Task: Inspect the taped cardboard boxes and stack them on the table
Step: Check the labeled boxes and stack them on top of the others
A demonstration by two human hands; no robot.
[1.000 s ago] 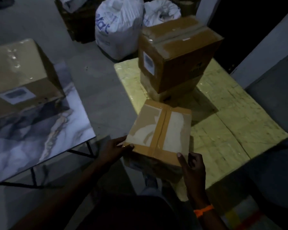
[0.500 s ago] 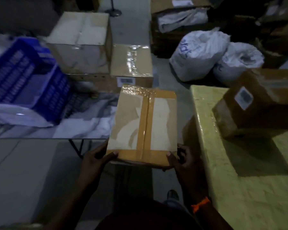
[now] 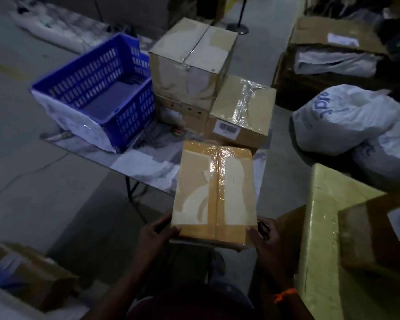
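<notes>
I hold a flat taped cardboard box [image 3: 215, 192] in front of me, its far end over the near edge of the marble-patterned table [image 3: 146, 167]. My left hand [image 3: 156, 234] grips its near left corner and my right hand [image 3: 264, 236] grips its near right corner. On the table stand a tall taped box [image 3: 189, 63] on top of another box [image 3: 180, 114], and beside them a taped box with a barcode label [image 3: 240, 109].
A blue plastic crate [image 3: 97, 88] sits on the table's left part. A yellow wrapped platform [image 3: 321, 227] with a labelled box [image 3: 376, 232] is at right. White sacks [image 3: 340, 116] lie on the floor behind it. Another box [image 3: 32, 276] is at lower left.
I have turned left from the yellow platform toward the table, carrying the flat box in both hands. The box now reaches over the table's near edge.
</notes>
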